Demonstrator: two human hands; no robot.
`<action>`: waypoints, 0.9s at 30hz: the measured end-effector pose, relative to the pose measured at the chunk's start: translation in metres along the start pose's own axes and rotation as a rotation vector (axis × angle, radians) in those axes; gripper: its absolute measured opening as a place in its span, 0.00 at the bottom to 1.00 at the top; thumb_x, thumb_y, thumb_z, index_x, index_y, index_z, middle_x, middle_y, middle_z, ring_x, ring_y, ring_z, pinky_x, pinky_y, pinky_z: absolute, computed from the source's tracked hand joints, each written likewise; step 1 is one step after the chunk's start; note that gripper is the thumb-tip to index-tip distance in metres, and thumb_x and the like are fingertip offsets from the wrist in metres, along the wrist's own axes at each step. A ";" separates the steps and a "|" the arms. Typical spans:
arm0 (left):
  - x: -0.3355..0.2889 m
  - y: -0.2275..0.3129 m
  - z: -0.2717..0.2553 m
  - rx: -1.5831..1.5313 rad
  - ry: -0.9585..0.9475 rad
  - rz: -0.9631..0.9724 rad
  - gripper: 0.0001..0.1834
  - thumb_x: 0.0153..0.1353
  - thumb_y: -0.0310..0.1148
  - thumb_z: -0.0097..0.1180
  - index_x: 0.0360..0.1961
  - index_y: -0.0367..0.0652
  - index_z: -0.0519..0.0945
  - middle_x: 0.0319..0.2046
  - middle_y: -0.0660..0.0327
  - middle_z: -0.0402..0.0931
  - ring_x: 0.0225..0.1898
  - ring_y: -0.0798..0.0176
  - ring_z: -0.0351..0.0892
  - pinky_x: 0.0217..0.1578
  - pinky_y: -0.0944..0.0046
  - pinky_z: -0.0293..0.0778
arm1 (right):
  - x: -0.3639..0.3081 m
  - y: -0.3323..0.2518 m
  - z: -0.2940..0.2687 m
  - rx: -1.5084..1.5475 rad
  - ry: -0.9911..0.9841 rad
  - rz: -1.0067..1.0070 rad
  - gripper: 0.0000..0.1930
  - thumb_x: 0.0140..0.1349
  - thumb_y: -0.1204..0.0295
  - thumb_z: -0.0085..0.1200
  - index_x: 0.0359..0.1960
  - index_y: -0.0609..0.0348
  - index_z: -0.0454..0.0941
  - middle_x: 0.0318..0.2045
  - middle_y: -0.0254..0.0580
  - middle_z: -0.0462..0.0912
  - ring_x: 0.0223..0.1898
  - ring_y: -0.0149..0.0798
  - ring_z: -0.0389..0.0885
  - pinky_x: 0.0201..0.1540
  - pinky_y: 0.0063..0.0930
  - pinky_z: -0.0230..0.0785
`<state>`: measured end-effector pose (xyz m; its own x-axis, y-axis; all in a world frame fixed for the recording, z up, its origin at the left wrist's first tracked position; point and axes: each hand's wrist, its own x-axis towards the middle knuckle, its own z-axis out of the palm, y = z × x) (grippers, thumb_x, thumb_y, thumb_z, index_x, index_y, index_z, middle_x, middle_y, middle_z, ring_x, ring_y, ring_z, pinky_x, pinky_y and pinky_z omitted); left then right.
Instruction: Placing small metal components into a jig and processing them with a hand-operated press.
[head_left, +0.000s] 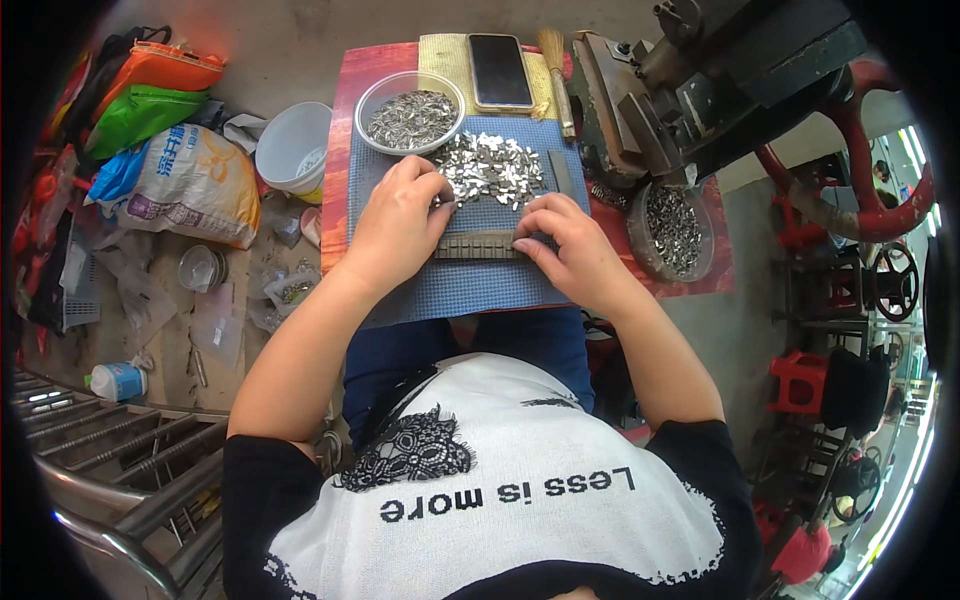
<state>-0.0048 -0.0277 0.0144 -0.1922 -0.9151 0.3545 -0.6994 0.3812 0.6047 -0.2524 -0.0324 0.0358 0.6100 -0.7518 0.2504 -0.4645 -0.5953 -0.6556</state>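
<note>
A grey slotted metal bar point(480, 246) lies across the blue ribbed mat point(470, 290) in front of me. My left hand point(400, 215) is at its left end, fingers curled and pinched together; what they hold is hidden. Around the bar's right end, my right hand point(568, 248) has its thumb and bent fingers closed. Just beyond both hands spreads a loose pile of small shiny metal pieces point(490, 168). Behind my left hand stands a clear round tub point(362, 112) filled with similar small metal parts.
A phone point(500, 72) and a brush point(553, 80) lie at the back, near a flat metal strip point(560, 172). A machine press point(690, 90) stands at right, above another tub of parts point(672, 232). On the left floor are a white bucket point(295, 150) and sacks point(190, 185).
</note>
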 end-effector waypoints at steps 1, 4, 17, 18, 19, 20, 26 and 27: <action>-0.001 0.001 -0.001 -0.030 -0.007 0.002 0.07 0.55 0.25 0.64 0.35 0.37 0.81 0.39 0.53 0.77 0.45 0.48 0.78 0.48 0.53 0.74 | -0.002 0.000 0.002 -0.050 0.006 -0.007 0.07 0.60 0.78 0.62 0.38 0.64 0.78 0.40 0.46 0.78 0.45 0.49 0.78 0.51 0.36 0.71; -0.003 0.011 -0.007 -0.087 -0.049 -0.028 0.07 0.56 0.25 0.63 0.36 0.37 0.81 0.37 0.53 0.79 0.44 0.48 0.78 0.47 0.53 0.73 | -0.008 0.000 0.005 -0.034 0.014 0.052 0.06 0.58 0.75 0.62 0.35 0.62 0.80 0.39 0.45 0.78 0.46 0.50 0.76 0.51 0.39 0.69; -0.007 0.015 -0.008 -0.165 -0.139 -0.129 0.04 0.55 0.25 0.64 0.33 0.39 0.83 0.33 0.54 0.80 0.43 0.50 0.77 0.47 0.54 0.73 | -0.005 0.004 0.002 0.030 0.123 0.086 0.06 0.56 0.77 0.66 0.35 0.64 0.85 0.35 0.44 0.84 0.39 0.42 0.82 0.44 0.31 0.74; -0.008 0.014 -0.006 -0.165 -0.140 -0.130 0.04 0.55 0.25 0.64 0.33 0.39 0.83 0.33 0.54 0.80 0.43 0.50 0.77 0.47 0.54 0.73 | 0.000 0.007 0.000 -0.009 0.159 0.084 0.06 0.56 0.77 0.66 0.35 0.64 0.85 0.35 0.44 0.84 0.39 0.42 0.83 0.44 0.31 0.74; -0.008 0.012 -0.004 -0.065 -0.100 -0.062 0.05 0.55 0.26 0.65 0.33 0.40 0.83 0.36 0.56 0.79 0.45 0.50 0.76 0.49 0.53 0.72 | 0.007 0.008 0.000 -0.072 0.202 0.075 0.06 0.56 0.76 0.66 0.35 0.62 0.86 0.35 0.43 0.84 0.40 0.42 0.82 0.44 0.32 0.74; -0.008 0.010 -0.002 0.035 -0.060 0.007 0.05 0.55 0.27 0.65 0.34 0.41 0.84 0.38 0.57 0.78 0.47 0.51 0.75 0.51 0.53 0.70 | 0.012 0.011 0.001 -0.072 0.204 0.076 0.06 0.56 0.76 0.66 0.35 0.62 0.86 0.35 0.43 0.84 0.40 0.42 0.82 0.44 0.32 0.74; -0.010 0.007 -0.002 0.058 -0.134 -0.051 0.05 0.55 0.28 0.65 0.35 0.43 0.85 0.42 0.58 0.76 0.50 0.51 0.72 0.54 0.53 0.68 | 0.023 0.025 0.002 -0.232 0.124 -0.001 0.05 0.55 0.77 0.66 0.34 0.60 0.85 0.35 0.41 0.81 0.42 0.43 0.79 0.45 0.34 0.73; -0.010 0.008 -0.001 0.058 -0.133 -0.054 0.05 0.55 0.28 0.65 0.35 0.43 0.85 0.42 0.58 0.76 0.50 0.51 0.72 0.54 0.53 0.68 | 0.024 0.024 0.000 -0.239 0.098 -0.003 0.06 0.55 0.77 0.65 0.34 0.60 0.84 0.37 0.41 0.80 0.43 0.44 0.79 0.46 0.34 0.73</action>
<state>-0.0076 -0.0156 0.0166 -0.2403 -0.9448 0.2228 -0.7489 0.3265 0.5767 -0.2484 -0.0645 0.0258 0.5523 -0.7667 0.3273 -0.6085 -0.6391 -0.4704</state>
